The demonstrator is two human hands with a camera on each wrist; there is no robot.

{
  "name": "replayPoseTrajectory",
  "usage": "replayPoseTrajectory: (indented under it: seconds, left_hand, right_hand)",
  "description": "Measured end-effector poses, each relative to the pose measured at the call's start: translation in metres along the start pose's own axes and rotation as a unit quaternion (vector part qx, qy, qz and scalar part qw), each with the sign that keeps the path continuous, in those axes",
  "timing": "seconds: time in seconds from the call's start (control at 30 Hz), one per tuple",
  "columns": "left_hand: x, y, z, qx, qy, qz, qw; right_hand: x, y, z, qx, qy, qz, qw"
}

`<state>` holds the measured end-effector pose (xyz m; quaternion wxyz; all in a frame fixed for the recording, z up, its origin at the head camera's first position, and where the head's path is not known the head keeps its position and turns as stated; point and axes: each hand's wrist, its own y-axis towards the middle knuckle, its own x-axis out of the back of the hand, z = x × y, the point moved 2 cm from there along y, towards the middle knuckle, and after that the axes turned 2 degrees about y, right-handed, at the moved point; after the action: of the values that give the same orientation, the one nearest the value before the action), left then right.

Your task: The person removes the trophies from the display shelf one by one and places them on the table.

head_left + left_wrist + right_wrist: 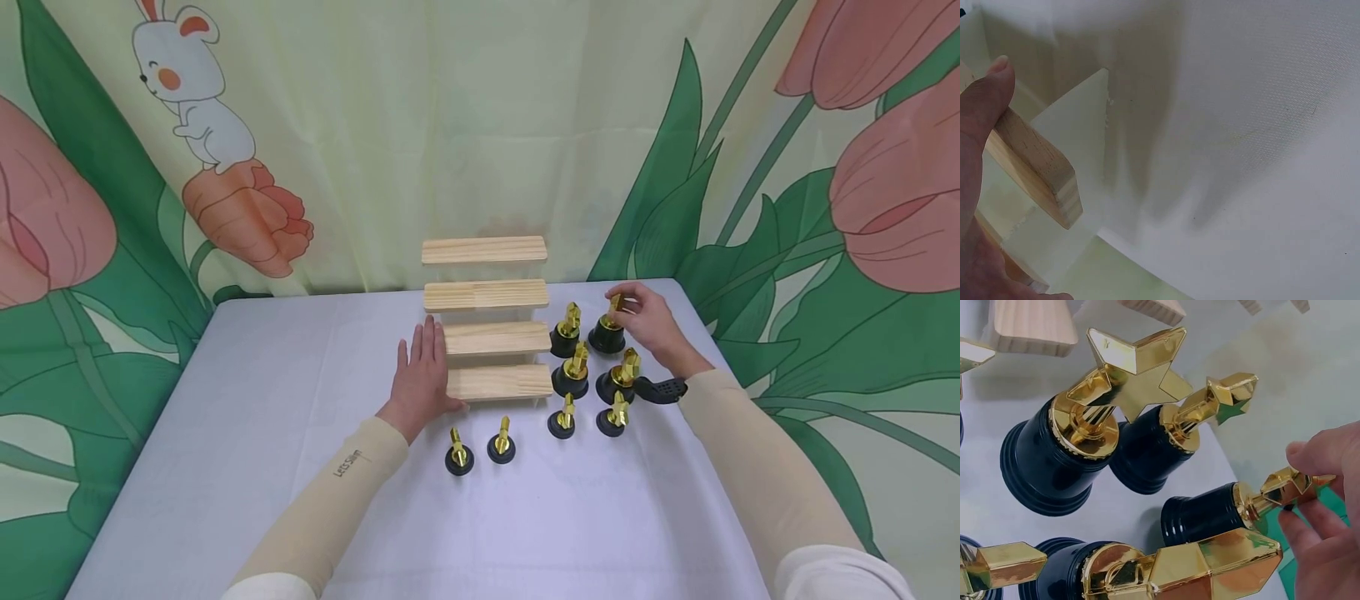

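My right hand (647, 321) pinches the gold star top of a black-based star trophy (1200, 515) at the far right of the group. In the right wrist view, thumb and fingertips meet on that star, and the base stands tilted in the picture. My left hand (423, 375) lies against the left end of a stepped wooden display shelf (498, 382), fingers straight and thumb at the lowest board. Up close in the left wrist view, the thumb rests on a board end (1041, 162) beside a pale side panel (1079, 119).
Several more star trophies stand right of the shelf, including a large-starred one (1060, 444). Two small ones, a left trophy (459, 457) and a right trophy (502, 443), stand in front. A white cloth covers the table (300, 375); a printed curtain (360, 150) hangs behind.
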<state>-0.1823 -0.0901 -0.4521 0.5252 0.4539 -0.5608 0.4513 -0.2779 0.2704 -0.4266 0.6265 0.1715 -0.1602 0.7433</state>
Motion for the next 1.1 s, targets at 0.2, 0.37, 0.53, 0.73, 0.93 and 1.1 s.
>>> replayPoseTrajectory:
  seconds: [0.2,0.37,0.53,0.73,0.93,1.1]
  left_hand:
    - [0.001,0.0,-0.001,0.002,0.001,0.003,1.0]
    - [-0.001,0.001,0.0,0.001,0.002,0.002,1.0]
    - [-0.003,0.002,0.001,0.002,0.005,0.002,1.0]
    - [-0.004,0.004,0.001,0.003,0.005,0.01,0.9999]
    - [-0.004,0.004,0.002,0.0,0.004,0.01,0.9999]
    - [-0.004,0.003,0.002,0.001,0.003,0.003,1.0]
  right_hand:
    - [-0.002,0.004,-0.005,-0.011,0.0,0.006,1.0]
    - [-0.003,0.005,-0.008,-0.015,-0.005,0.009,1.0]
    - [-0.005,0.006,-0.012,-0.018,-0.014,0.015,1.0]
    - [-0.007,0.006,-0.014,-0.024,-0.023,0.028,0.999]
    - [-0.009,0.007,-0.015,-0.024,-0.026,0.029,0.999]
    - [-0.01,0.006,-0.014,-0.022,-0.024,0.031,0.999]
